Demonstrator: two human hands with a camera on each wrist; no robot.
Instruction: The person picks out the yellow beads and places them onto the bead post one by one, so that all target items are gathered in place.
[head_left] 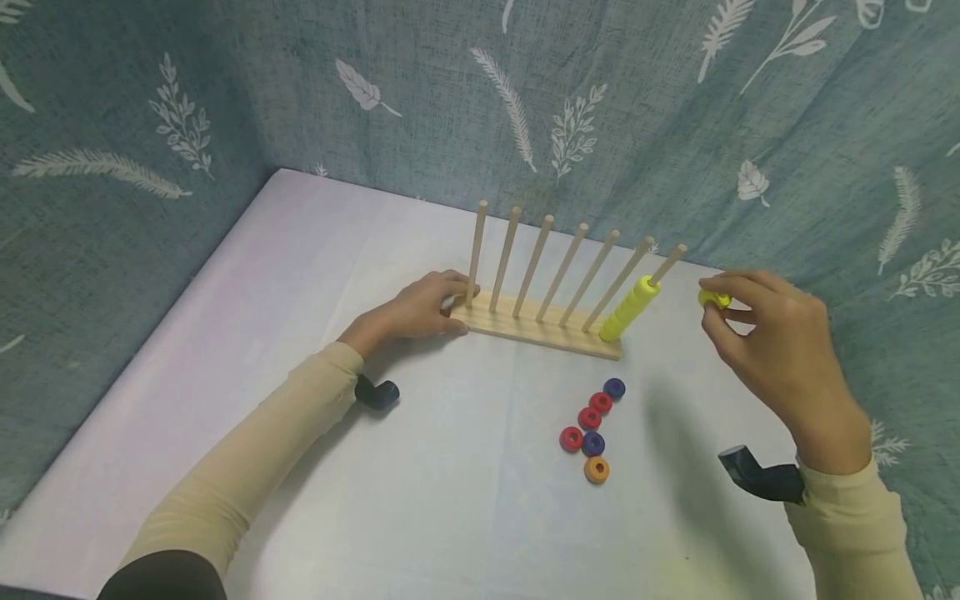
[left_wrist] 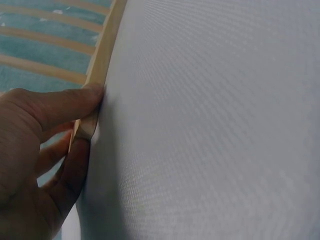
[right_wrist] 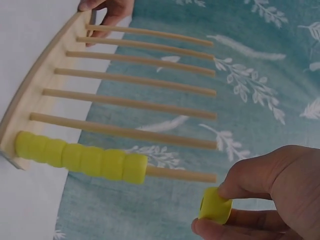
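A wooden peg rack (head_left: 536, 333) with several upright dowels stands on the table. Its rightmost dowel (head_left: 670, 262) carries a stack of yellow beads (head_left: 628, 310), and the dowel's top end is bare. My left hand (head_left: 423, 308) grips the rack's left end, thumb on the front edge in the left wrist view. Held between the thumb and fingers of my right hand (head_left: 780, 342) is another yellow bead (right_wrist: 215, 205). That bead is in the air just right of the rightmost dowel's tip, its hole partly showing in the right wrist view.
In front of the rack's right half lie loose beads: red ones (head_left: 572, 439), purple ones (head_left: 593, 442) and an orange one (head_left: 597, 470). A teal leaf-patterned cloth (head_left: 450, 100) hangs behind the white table (head_left: 420, 500).
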